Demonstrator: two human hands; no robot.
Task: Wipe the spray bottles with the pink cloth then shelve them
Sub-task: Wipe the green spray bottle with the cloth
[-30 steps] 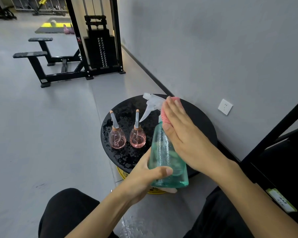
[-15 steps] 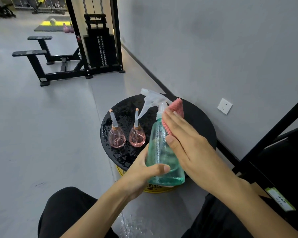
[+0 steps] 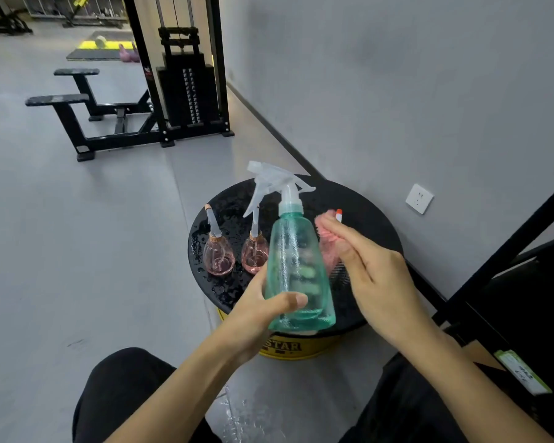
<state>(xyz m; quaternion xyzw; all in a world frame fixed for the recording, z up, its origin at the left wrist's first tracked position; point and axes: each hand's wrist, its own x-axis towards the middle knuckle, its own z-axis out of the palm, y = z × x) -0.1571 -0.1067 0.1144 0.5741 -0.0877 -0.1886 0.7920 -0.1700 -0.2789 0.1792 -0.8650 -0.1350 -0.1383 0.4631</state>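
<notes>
My left hand (image 3: 263, 311) grips the lower body of a teal see-through spray bottle (image 3: 296, 263) with a clear trigger head, held upright above the round black table (image 3: 362, 203). My right hand (image 3: 375, 276) presses the pink cloth (image 3: 327, 241) flat against the bottle's right side, fingers stretched out. Two small pink round bottles stand on the wet table to the left: one (image 3: 218, 255) further left, one (image 3: 255, 254) beside the teal bottle. A small orange-and-white tip (image 3: 338, 215) shows behind the cloth.
The table sits on a yellow base (image 3: 288, 346) close to the grey wall with a socket (image 3: 419, 198). A black shelf frame (image 3: 506, 251) stands at the right. A weight machine (image 3: 179, 75) and benches stand at the back left. Water lies on the floor (image 3: 234, 414) between my knees.
The right hand with the cloth has slid down the bottle from the neck to the right side of the body. The trigger head is now uncovered and the bottle stands more upright.
</notes>
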